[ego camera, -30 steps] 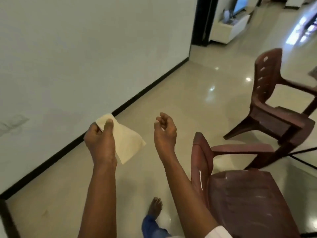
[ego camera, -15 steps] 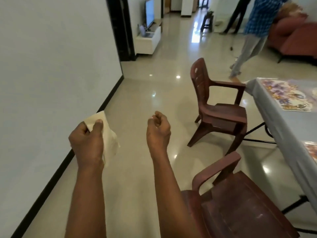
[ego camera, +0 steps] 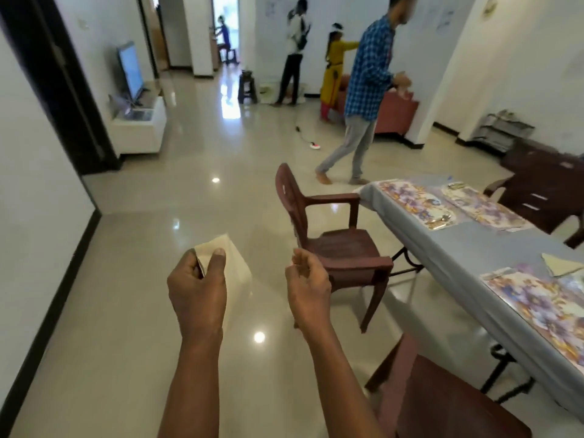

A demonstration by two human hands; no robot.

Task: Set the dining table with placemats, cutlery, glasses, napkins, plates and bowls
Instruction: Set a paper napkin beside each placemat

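Note:
My left hand point(ego camera: 197, 287) pinches a folded cream napkin point(ego camera: 235, 263) between thumb and fingers, held up over the floor. My right hand point(ego camera: 308, 284) hangs beside it with fingers loosely curled and nothing in it. The dining table point(ego camera: 467, 248) with a grey cloth stands at the right. It carries floral placemats point(ego camera: 414, 199) point(ego camera: 543, 298), cutlery point(ego camera: 441, 221) on the far mat and a folded napkin point(ego camera: 561, 263) beside the near mat.
Two brown plastic chairs stand along the table's left side, one ahead point(ego camera: 335, 245) and one close at bottom right point(ego camera: 442, 403). A white wall runs along the left. Several people stand farther down the room. A TV unit point(ego camera: 139, 121) sits at the left.
The view has swung up and to the right, from the wall and floor to the room and table. Both hands keep their pose, the left one still holding the napkin.

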